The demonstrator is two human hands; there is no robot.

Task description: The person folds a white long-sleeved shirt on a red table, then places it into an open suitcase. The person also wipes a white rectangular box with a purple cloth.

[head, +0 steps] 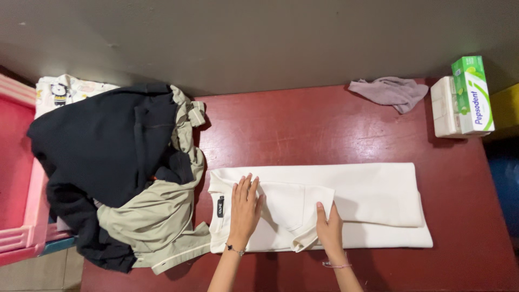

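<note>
1. Now, your left hand point(245, 208) lies flat, fingers spread, on the collar end of the white garment point(367, 197); it presses down and grips nothing.
2. Your right hand point(328, 227) is also open and flat, touching the folded sleeve of the same garment near its front edge.
3. The white garment lies lengthwise on the dark red table point(303, 124), close to your side, already folded into a long strip.
4. Just beside it on your left there is a pile of clothes: a dark navy piece point(102, 146) on top of a beige piece point(157, 221).
5. At the far right of the table are a grey cloth point(388, 92), a white box point(444, 108) and a green and white carton point(472, 94) leaning on that box.
</note>
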